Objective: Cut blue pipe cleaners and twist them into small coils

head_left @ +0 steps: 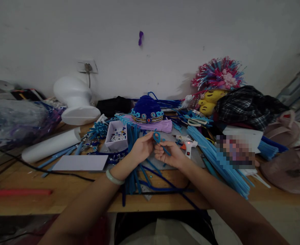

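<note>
Above the middle of the table my left hand [143,148] and my right hand [169,153] meet around a blue pipe cleaner [156,136] bent into a small loop. The fingertips of my left hand pinch it at the loop's left side. My right hand grips it below, and one end of it sticks out past these fingers. Just behind my hands stands a dark blue crown-like headpiece [147,107] with a beaded band, on a bundle of lilac pipe cleaners [162,126]. A white hot glue gun [190,146] with a lit red light lies to the right of my right hand.
A white box of beads [116,136] and a white box lid [80,163] lie left of my hands. Light blue pipe cleaners [221,163] spread on the right. A white foam head [74,98] stands at the back left. A black cable [50,170] crosses the wooden table [88,200].
</note>
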